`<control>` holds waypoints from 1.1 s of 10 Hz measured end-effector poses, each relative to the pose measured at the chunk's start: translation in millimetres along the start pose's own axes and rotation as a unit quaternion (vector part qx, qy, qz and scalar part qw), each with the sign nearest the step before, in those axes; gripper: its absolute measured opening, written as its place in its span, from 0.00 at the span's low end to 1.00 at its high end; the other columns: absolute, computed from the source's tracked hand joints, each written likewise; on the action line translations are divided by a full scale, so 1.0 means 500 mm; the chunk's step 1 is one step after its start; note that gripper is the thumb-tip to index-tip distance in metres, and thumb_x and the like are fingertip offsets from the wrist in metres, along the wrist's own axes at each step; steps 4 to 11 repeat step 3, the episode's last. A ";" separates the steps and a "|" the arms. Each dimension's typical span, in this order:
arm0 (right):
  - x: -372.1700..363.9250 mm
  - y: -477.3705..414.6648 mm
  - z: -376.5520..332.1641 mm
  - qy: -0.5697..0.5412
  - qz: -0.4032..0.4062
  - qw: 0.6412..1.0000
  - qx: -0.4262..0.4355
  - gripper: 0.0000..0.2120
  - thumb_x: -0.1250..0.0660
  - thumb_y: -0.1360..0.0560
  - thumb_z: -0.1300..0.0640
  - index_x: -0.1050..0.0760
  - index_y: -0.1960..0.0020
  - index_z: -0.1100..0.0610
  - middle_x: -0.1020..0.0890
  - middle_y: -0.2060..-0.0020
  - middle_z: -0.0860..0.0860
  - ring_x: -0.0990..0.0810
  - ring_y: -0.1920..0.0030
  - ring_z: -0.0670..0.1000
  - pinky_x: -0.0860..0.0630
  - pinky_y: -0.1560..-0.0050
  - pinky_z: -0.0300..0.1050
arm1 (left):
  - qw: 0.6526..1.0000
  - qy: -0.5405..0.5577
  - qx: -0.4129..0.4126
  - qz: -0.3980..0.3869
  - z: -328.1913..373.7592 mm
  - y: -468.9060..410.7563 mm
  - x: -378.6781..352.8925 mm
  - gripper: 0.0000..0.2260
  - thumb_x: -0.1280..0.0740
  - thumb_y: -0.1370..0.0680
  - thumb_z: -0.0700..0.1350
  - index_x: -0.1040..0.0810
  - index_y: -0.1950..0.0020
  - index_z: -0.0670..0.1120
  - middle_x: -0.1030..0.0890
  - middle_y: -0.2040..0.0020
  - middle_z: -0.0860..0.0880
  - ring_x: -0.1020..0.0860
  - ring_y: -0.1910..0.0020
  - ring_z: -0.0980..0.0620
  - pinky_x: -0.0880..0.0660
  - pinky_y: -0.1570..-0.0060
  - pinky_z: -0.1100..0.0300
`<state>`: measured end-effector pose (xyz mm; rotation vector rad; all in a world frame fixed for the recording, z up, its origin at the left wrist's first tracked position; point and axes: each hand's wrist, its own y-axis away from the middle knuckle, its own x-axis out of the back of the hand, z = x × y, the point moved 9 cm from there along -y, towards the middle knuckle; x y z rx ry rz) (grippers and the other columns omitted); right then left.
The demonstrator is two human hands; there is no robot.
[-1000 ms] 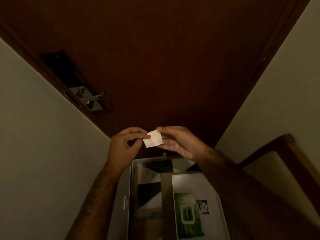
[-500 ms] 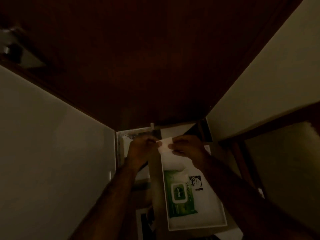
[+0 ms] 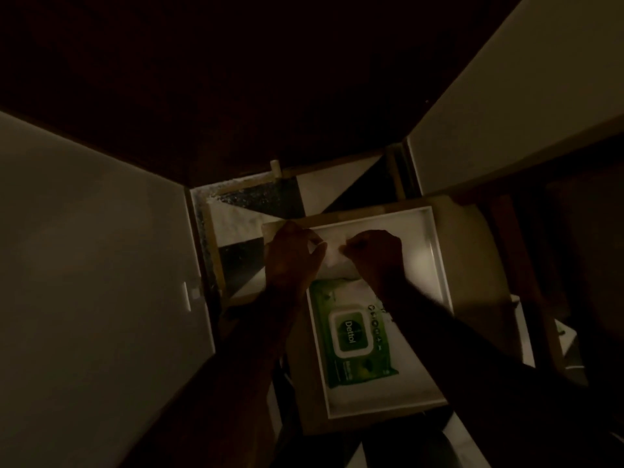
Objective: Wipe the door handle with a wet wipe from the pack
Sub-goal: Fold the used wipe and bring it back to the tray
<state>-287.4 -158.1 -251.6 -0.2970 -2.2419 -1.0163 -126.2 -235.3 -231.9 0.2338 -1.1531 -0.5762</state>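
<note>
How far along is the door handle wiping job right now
Done: a wet wipe is out of the green pack, which lies in the white tray. In hand: the left hand and right hand pinch the small folded wipe between them above the tray. Left: the handle itself, which is out of view now, so whether it has been wiped cannot be told.

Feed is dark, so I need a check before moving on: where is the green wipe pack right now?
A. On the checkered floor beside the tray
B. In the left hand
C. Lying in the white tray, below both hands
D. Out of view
C: the green wipe pack lies flat inside the white tray, while the left hand and right hand pinch a small white wipe above it.
</note>
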 end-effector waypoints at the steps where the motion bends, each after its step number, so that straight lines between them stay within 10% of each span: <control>1: 0.002 -0.002 0.000 0.023 0.021 1.000 0.000 0.13 0.22 0.22 0.48 0.14 0.44 0.56 0.12 0.46 0.53 0.15 0.44 0.52 0.28 0.45 0.36 | 0.998 -0.049 -0.008 0.023 0.007 -0.010 -0.004 0.12 0.31 0.21 0.55 0.16 0.44 0.49 0.20 0.37 0.46 0.23 0.35 0.43 0.28 0.36 0.44; 11: 0.054 0.051 -0.062 0.059 0.107 0.989 0.089 0.19 0.26 0.19 0.46 0.23 0.38 0.59 0.18 0.45 0.56 0.19 0.44 0.56 0.24 0.47 0.47 | 0.997 -0.045 0.005 0.060 0.024 0.018 0.042 0.15 0.33 0.21 0.57 0.20 0.42 0.48 0.18 0.41 0.45 0.22 0.39 0.43 0.29 0.40 0.45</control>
